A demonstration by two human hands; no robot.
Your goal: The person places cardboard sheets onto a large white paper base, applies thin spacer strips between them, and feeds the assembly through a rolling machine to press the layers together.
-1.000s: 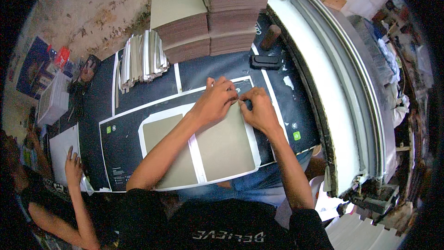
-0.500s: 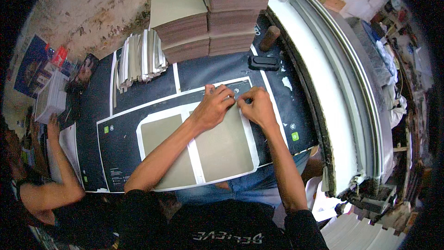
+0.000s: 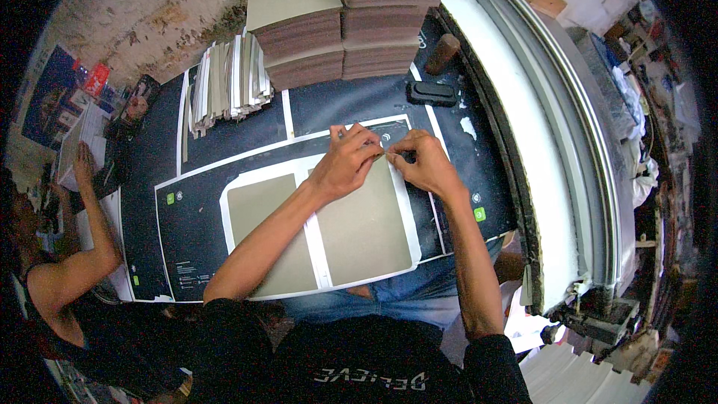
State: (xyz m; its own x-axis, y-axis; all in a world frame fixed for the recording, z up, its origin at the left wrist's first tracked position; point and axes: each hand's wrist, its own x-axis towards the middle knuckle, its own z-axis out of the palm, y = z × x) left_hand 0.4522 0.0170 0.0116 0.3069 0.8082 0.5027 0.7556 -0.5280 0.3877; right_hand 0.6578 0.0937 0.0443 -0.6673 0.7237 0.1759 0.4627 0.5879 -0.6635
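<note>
Two grey-beige boards [image 3: 366, 228] lie side by side on a white paper sheet [image 3: 320, 258], whose border and centre strip show around them. My left hand [image 3: 348, 161] reaches across the boards with its fingers curled, its fingertips at the far right corner of the right board. Close against it, my right hand [image 3: 422, 163] is closed in a pinch at the same corner. Between the two sets of fingertips is something small, too hidden to name. Under the sheet is a larger dark printed sheet [image 3: 198, 213] with a white edge.
Behind stand tall stacks of grey boards [image 3: 295, 26] and a bundle of upright strips [image 3: 228, 82]. A black oblong block [image 3: 432, 93] and a brown cylinder [image 3: 443, 54] lie right of them. A long metal-edged machine [image 3: 523, 105] borders the right. At left, a co-worker's hand [image 3: 84, 164] touches a paper stack [image 3: 73, 146].
My hands stay at the same corner, their fingertips shifted slightly. The co-worker's hand has moved up onto the side of the paper stack. The whole view has shifted a little.
</note>
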